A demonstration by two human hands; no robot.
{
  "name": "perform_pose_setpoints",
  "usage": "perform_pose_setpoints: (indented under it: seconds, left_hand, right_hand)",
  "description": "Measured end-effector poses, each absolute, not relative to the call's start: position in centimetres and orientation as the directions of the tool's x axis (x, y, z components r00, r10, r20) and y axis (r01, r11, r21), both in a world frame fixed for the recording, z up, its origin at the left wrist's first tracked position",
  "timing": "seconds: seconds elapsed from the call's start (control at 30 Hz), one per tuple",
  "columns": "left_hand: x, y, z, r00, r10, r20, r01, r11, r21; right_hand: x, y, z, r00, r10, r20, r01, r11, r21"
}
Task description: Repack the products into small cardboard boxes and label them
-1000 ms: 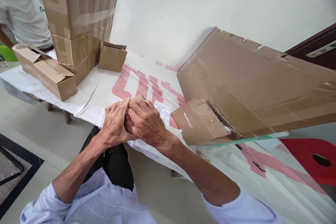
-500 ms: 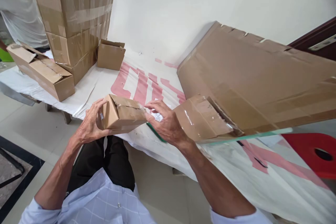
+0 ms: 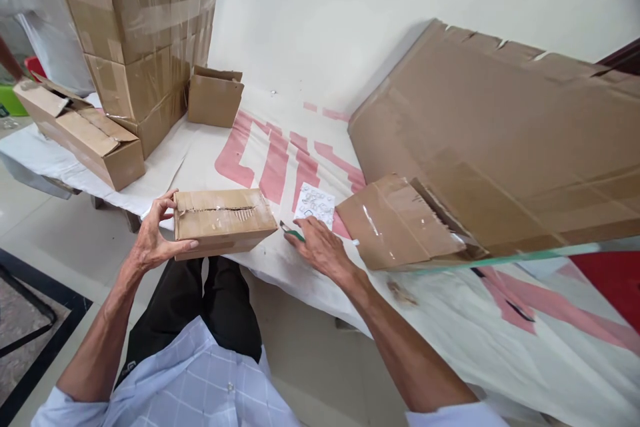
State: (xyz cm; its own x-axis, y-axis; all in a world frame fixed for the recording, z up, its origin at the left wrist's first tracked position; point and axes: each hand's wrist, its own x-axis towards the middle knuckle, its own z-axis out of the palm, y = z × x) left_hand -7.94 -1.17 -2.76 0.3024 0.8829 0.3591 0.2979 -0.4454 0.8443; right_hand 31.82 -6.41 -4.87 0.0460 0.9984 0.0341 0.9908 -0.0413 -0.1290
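Observation:
A small taped cardboard box [image 3: 225, 220] is gripped at its left end by my left hand [image 3: 155, 237], thumb on the front and fingers behind. It is held at the table's front edge, with a ragged slit along its top. My right hand [image 3: 320, 247] is off the box, its fingers round a green cutter [image 3: 293, 232] whose tip points at the box. Just behind that hand lies a white sheet with small drawings [image 3: 315, 203]. An opened cardboard box [image 3: 395, 223] sits to the right.
Taped boxes [image 3: 145, 33] are stacked at the back left, with a long box [image 3: 85, 133] before them and a small open one [image 3: 215, 97] beside. A large cardboard sheet [image 3: 490, 133] leans right. A person in white [image 3: 55, 33] stands far left.
My right hand has left the box's right end and closed on the green cutter. The box has turned in my left hand so its slit top faces me more. The view has shifted slightly.

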Motion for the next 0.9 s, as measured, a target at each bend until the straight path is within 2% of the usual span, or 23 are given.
perform_pose_setpoints:
  seconds: [0.07, 0.13, 0.37, 0.47, 0.53, 0.57, 0.63, 0.7, 0.8, 0.9]
  left_hand:
    - [-7.9, -1.0, -2.9, 0.303, 0.882, 0.359, 0.297, -0.446, 0.845]
    - [-8.0, -0.9, -2.9, 0.317, 0.877, 0.361, 0.308, -0.455, 0.835]
    - [-8.1, -1.1, -2.7, 0.318, 0.881, 0.350, 0.342, -0.450, 0.825]
    - [-7.9, -1.2, -2.8, 0.311, 0.889, 0.335, 0.349, -0.435, 0.830]
    - [-7.9, -1.2, -2.9, 0.323, 0.887, 0.331, 0.354, -0.437, 0.827]
    - [-7.9, -1.2, -2.9, 0.330, 0.884, 0.332, 0.351, -0.441, 0.826]
    - [-8.0, -1.1, -2.9, 0.337, 0.879, 0.338, 0.337, -0.448, 0.828]
    - [-8.0, -1.0, -2.9, 0.340, 0.877, 0.340, 0.326, -0.449, 0.832]
    - [-8.1, -1.1, -2.9, 0.353, 0.875, 0.330, 0.322, -0.445, 0.835]
    - [-8.1, -1.2, -3.0, 0.355, 0.876, 0.326, 0.323, -0.443, 0.836]
  right_hand:
    - [32.6, -7.2, -6.1, 0.130, 0.982, -0.136, 0.991, -0.131, 0.002]
    - [33.0, -7.8, -7.1, 0.154, 0.967, -0.201, 0.988, -0.145, 0.063]
    - [33.1, -8.0, -8.6, 0.163, 0.977, -0.137, 0.986, -0.165, 0.000]
    - [33.2, -7.4, -7.4, 0.255, 0.967, -0.003, 0.959, -0.254, -0.123]
    - [32.9, -6.9, -5.4, 0.317, 0.939, 0.136, 0.911, -0.261, -0.318]
    - [32.6, -6.6, -4.1, 0.307, 0.933, 0.186, 0.884, -0.207, -0.418]
    - [31.1, -6.3, -1.0, 0.154, 0.964, 0.216, 0.833, -0.009, -0.553]
    - [28.8, -5.8, 2.2, -0.057, 0.974, 0.218, 0.800, 0.175, -0.574]
    - [24.8, -4.8, 5.7, -0.312, 0.932, 0.185, 0.796, 0.362, -0.485]
    - [21.5, -3.3, 7.3, -0.459, 0.880, 0.120, 0.824, 0.472, -0.312]
